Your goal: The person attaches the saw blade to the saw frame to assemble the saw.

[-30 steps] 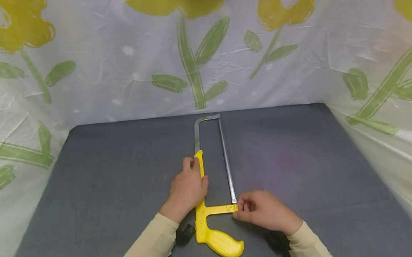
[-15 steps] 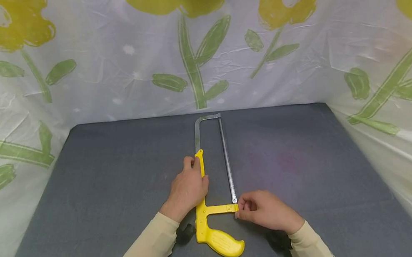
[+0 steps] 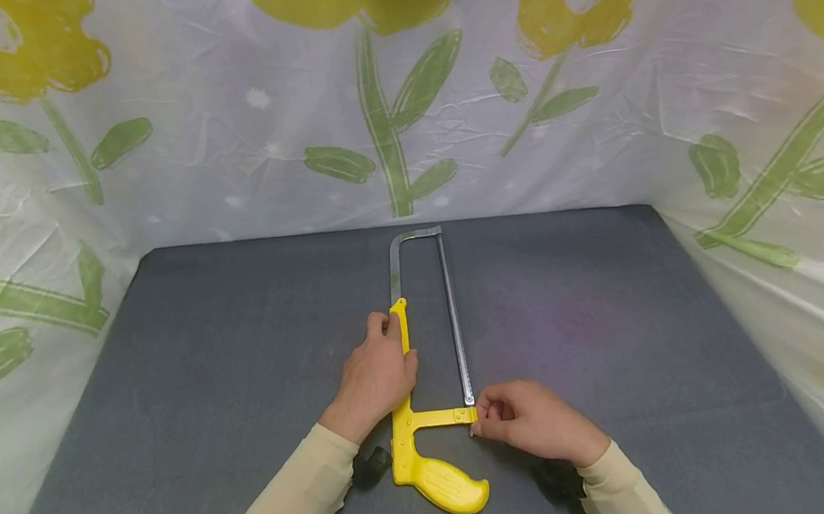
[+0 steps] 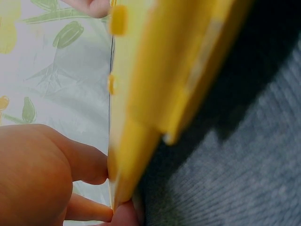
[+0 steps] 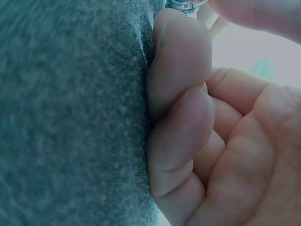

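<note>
A hacksaw lies flat on the grey table (image 3: 206,379), its yellow handle (image 3: 439,484) toward me and its steel bow (image 3: 413,236) pointing away. My left hand (image 3: 385,360) grips the yellow back of the frame (image 4: 160,84), thumb and fingers curled round it. My right hand (image 3: 485,417) pinches the end of the yellow cross arm, where the blade (image 3: 453,320) is fastened. In the right wrist view its fingers (image 5: 181,108) curl against the table below a small metal part (image 5: 186,4).
Flower-printed plastic sheeting (image 3: 395,91) walls the table at the back and on both sides. Black wrist cameras (image 3: 369,467) sit under my sleeves by the handle. Bare grey surface spreads to the left and right of the saw.
</note>
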`<move>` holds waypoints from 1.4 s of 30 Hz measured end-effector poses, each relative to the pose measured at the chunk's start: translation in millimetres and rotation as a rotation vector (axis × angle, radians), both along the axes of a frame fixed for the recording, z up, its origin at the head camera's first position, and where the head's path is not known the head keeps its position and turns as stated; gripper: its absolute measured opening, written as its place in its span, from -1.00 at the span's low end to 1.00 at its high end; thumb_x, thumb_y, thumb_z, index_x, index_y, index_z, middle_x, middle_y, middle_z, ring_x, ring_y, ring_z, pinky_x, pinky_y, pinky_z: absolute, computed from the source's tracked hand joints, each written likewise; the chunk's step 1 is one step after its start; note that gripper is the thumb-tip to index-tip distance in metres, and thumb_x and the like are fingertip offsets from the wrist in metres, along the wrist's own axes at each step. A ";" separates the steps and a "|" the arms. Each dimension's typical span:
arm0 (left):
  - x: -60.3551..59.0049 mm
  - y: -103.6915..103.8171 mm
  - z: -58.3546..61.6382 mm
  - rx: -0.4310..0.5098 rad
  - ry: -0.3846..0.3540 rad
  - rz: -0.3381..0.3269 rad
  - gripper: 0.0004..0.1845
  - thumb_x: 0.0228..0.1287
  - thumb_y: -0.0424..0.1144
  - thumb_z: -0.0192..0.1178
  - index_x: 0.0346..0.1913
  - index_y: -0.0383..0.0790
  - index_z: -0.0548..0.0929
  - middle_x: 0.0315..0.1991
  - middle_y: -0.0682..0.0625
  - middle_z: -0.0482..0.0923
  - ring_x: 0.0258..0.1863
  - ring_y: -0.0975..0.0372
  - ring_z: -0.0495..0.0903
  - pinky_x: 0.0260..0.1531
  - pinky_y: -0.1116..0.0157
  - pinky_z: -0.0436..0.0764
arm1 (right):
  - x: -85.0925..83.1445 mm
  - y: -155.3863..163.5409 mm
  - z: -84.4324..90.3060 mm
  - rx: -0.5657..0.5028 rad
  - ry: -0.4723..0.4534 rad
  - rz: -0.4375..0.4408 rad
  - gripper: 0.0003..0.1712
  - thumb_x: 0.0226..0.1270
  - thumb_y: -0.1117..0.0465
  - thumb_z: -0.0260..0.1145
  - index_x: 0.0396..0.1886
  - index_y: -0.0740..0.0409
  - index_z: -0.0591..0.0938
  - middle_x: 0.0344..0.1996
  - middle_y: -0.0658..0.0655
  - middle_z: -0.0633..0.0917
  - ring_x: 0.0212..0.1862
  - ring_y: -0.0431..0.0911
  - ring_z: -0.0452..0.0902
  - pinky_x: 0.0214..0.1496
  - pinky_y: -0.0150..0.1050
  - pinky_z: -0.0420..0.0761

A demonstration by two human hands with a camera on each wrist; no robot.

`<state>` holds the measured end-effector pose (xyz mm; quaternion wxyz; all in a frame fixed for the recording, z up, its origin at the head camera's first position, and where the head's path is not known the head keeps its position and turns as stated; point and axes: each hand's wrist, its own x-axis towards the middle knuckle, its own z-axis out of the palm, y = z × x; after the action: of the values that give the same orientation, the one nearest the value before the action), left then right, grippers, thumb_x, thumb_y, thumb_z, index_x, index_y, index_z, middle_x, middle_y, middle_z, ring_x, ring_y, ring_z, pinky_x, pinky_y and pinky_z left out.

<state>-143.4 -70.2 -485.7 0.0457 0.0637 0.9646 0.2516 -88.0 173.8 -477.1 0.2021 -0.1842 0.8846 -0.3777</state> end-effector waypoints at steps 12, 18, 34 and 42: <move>-0.5 0.0 -0.6 0.010 0.017 -0.009 -0.26 0.59 -0.16 0.27 0.65 -0.40 0.29 0.44 -0.24 0.32 -0.77 0.22 0.38 -0.70 0.33 0.39 | -0.6 1.3 -0.2 -0.018 0.004 0.004 -0.89 0.40 0.13 0.48 -0.35 -0.08 0.72 -0.55 -0.17 0.60 -0.53 -0.32 0.42 -0.42 -0.38 0.41; -0.4 -0.4 -0.7 0.014 0.016 -0.011 -0.25 0.58 -0.16 0.27 0.66 -0.39 0.29 0.43 -0.24 0.32 -0.77 0.22 0.38 -0.70 0.33 0.40 | -1.3 2.3 0.7 -0.038 0.001 0.005 -0.89 0.40 0.12 0.50 -0.33 -0.04 0.72 -0.53 -0.14 0.61 -0.52 -0.31 0.43 -0.41 -0.38 0.41; -0.9 1.5 -0.8 0.003 -0.014 0.003 -0.24 0.59 -0.14 0.27 0.68 -0.35 0.27 0.45 -0.21 0.31 -0.76 0.20 0.40 -0.68 0.32 0.42 | -0.7 3.2 0.7 -0.030 0.008 0.021 -0.88 0.42 0.19 0.51 -0.32 -0.03 0.71 -0.52 -0.14 0.61 -0.49 -0.33 0.43 -0.36 -0.38 0.43; 0.4 1.6 0.1 -0.016 -0.010 0.002 -0.24 0.59 -0.14 0.28 0.67 -0.37 0.27 0.44 -0.23 0.33 -0.75 0.19 0.42 -0.67 0.32 0.42 | 0.1 2.0 0.1 -0.019 0.010 0.016 -0.87 0.41 0.22 0.52 -0.32 -0.01 0.70 -0.52 -0.14 0.60 -0.48 -0.31 0.43 -0.38 -0.37 0.42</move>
<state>-143.0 -68.6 -485.6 0.0509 0.0611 0.9664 0.2443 -87.9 175.8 -477.0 0.1990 -0.1952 0.8804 -0.3837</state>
